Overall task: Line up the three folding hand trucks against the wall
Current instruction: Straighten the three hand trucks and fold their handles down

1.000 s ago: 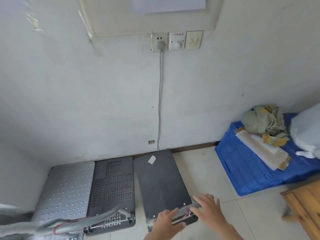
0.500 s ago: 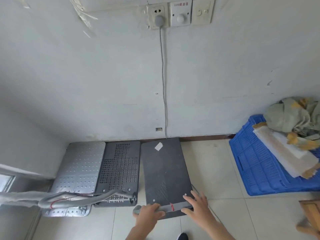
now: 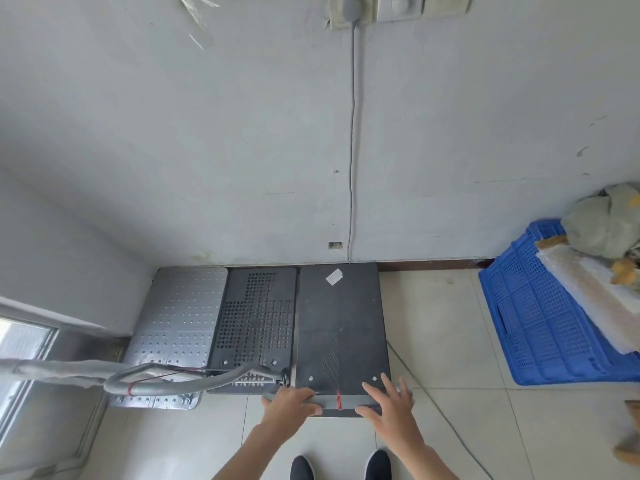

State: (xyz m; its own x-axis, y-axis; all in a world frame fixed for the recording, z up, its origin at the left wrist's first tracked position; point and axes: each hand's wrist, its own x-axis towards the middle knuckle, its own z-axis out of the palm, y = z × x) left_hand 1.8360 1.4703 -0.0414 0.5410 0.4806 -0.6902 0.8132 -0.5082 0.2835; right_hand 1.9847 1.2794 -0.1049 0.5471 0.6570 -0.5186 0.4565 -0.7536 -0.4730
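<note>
Matt decks over faintly glossy tile.
On my feed the left deck (image 3: 180, 317) reads as dull silver metal, dimpled; the middle deck (image 3: 256, 313) is matt black and punched with holes; the right deck (image 3: 341, 327) is matt black, finely ribbed near its grey handle (image 3: 325, 398). The wall (image 3: 207, 150) is scuffed matt paint, the floor tiles (image 3: 433, 323) have a slight sheen, and the blue crate (image 3: 540, 323) is latticed plastic.

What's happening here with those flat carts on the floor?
A person is lining up three folded hand trucks. Their left hand grips the grey handle of the solid dark truck, while the right hand lies on it with fingers straight. That truck's far end reaches the foot of the wall, side by side with the perforated black truck and the silver truck.
</note>
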